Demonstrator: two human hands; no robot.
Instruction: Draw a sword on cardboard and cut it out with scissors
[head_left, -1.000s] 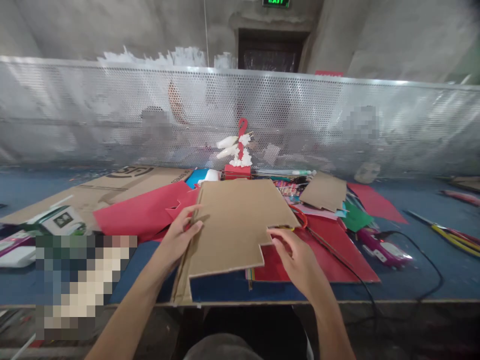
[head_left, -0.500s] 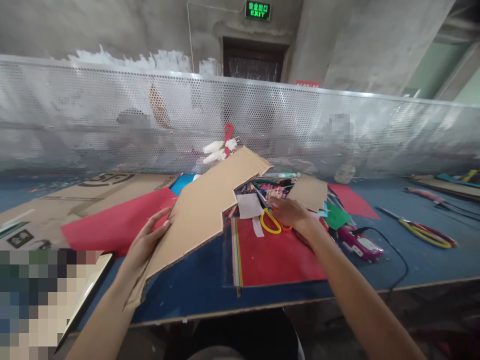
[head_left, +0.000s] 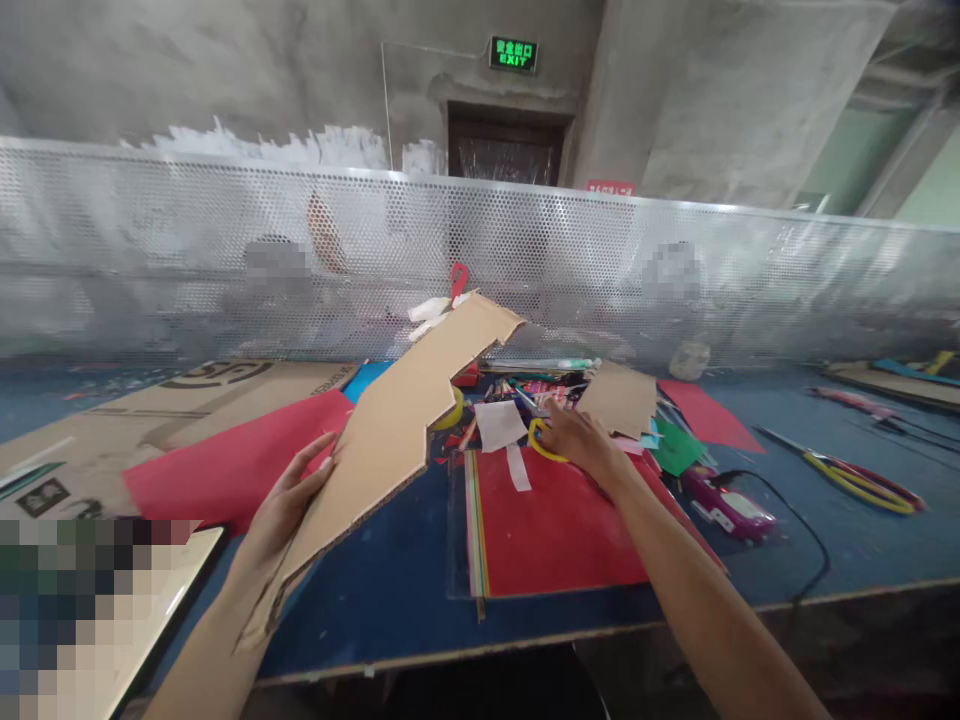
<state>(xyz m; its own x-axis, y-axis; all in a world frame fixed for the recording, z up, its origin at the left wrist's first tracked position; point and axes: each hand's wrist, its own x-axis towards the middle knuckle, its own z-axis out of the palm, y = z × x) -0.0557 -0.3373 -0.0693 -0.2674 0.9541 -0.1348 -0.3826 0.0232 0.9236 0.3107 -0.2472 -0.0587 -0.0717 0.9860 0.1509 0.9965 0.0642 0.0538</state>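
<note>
A long brown corrugated cardboard piece [head_left: 382,420] with a stepped edge slants up over the table. My left hand [head_left: 296,495] grips its lower left edge, fingers on the near side. My right hand [head_left: 574,435] is closed around scissors with a yellow handle loop [head_left: 541,438]; their blades point up and left, and the rest of the handle is hidden under the fingers. Just left of the scissors lies a whitish paper square [head_left: 500,426]. Beneath my right forearm is a clear sleeve of red paper sheets [head_left: 555,540].
A red sheet [head_left: 240,455] lies beside my left hand, over printed cardboard. To the right are a purple corded device [head_left: 731,505] and another pair of scissors [head_left: 847,470]. A perforated metal divider [head_left: 570,260] stands along the back. Yellow tape [head_left: 451,410] sits behind the cardboard.
My right hand has closed over the yellow-handled scissors and shifted them slightly. The cardboard in my left hand has moved a little left. The camera view has tilted up.
</note>
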